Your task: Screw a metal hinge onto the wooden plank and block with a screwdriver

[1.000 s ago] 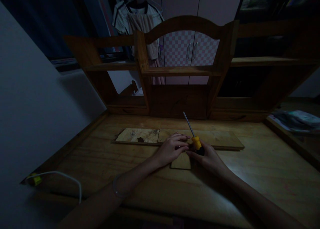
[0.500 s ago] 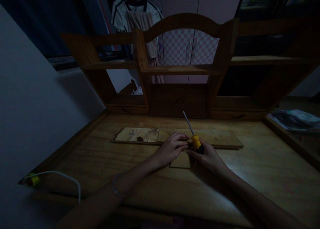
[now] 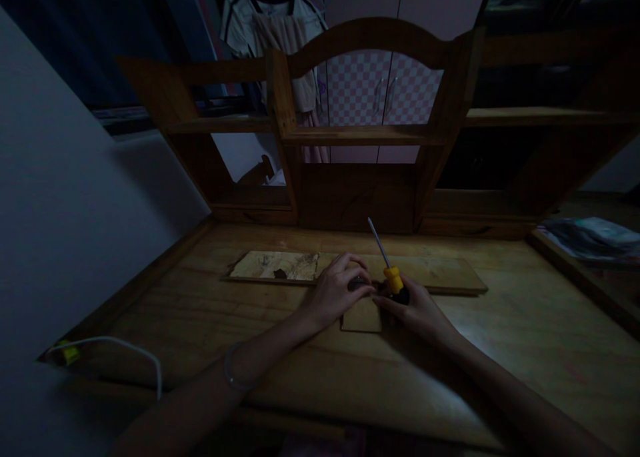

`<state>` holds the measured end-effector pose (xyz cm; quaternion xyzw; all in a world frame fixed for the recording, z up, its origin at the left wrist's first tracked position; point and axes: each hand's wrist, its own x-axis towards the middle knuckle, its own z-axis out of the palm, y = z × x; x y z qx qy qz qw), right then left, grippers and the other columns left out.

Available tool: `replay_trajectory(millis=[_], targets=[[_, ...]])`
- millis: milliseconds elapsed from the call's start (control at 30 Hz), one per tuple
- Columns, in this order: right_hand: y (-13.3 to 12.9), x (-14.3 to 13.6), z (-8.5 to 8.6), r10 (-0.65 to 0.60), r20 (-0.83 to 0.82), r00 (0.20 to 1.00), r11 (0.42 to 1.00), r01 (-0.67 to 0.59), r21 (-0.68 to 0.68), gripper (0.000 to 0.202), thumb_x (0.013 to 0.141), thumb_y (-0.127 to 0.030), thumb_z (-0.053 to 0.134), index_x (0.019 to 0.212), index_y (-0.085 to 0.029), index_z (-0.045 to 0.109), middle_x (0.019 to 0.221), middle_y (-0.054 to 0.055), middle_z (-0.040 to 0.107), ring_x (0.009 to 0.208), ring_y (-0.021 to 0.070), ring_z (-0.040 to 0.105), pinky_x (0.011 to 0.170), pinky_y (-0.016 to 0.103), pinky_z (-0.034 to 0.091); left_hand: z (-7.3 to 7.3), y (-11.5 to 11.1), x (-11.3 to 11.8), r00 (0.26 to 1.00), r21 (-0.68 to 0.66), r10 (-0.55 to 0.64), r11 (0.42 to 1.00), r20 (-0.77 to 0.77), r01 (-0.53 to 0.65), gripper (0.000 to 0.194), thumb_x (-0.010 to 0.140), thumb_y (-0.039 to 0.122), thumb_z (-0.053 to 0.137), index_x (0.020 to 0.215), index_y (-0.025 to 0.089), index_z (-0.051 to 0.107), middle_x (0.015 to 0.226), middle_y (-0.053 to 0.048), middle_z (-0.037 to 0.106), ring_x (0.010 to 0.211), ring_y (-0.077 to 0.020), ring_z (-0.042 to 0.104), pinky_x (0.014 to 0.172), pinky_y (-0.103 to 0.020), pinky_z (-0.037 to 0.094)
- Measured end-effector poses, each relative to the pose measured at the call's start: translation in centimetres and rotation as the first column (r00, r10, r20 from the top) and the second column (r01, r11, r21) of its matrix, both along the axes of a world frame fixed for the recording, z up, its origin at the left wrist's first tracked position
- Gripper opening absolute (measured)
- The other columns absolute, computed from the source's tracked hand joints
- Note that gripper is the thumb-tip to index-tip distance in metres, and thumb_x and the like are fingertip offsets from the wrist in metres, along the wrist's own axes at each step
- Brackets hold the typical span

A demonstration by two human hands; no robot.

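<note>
Dim rm, wood table (image 3: 200, 324). R hand (image 3: 423, 310) fingers closed on screwdriver (image 3: 393, 278), tip @ 11 o'clock. L hand (image 3: 337, 290) fingers curled, can't tell on what. Long board (image 3: 270, 265) @ 12, small board (image 3: 361, 318) @ 6.

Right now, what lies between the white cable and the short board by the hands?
The left forearm, wearing a thin bracelet, crosses between the white cable and the short board; the rest is bare desktop, as the head view shows.
</note>
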<state>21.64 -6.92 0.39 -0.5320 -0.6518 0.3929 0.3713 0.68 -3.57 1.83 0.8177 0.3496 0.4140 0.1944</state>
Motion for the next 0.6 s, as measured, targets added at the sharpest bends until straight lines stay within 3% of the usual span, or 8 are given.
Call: replay_trajectory(millis=[267,600], targets=[[0.20,0.09,-0.31,0.013,0.013,1.000,1.000,-0.013,-0.005,0.038,0.081,-0.050,0.071,0.101,-0.018,0.061,0.087,0.002,0.066,0.075,0.0177,0.061,0.068,0.030,0.048,0.17,-0.06,0.01,0.999,-0.006,0.048,0.999,-0.016,-0.048,0.012,0.079,0.027,0.079,0.084,0.020,0.071,0.112,-0.005,0.060,0.110,-0.0220,0.059,0.096,-0.037,0.048],[0.09,0.04,-0.41,0.011,0.006,1.000,0.999,-0.010,-0.038,0.037,0.081,-0.048,0.071,0.101,-0.019,0.059,0.082,0.000,0.065,0.068,0.0161,0.060,0.065,0.030,0.047,0.39,-0.36,-0.12,0.996,0.004,-0.038,0.999,-0.082,0.039,0.006,0.086,0.017,0.070,0.090,0.021,0.073,0.110,-0.006,0.061,0.111,-0.0213,0.058,0.098,-0.038,0.048]])
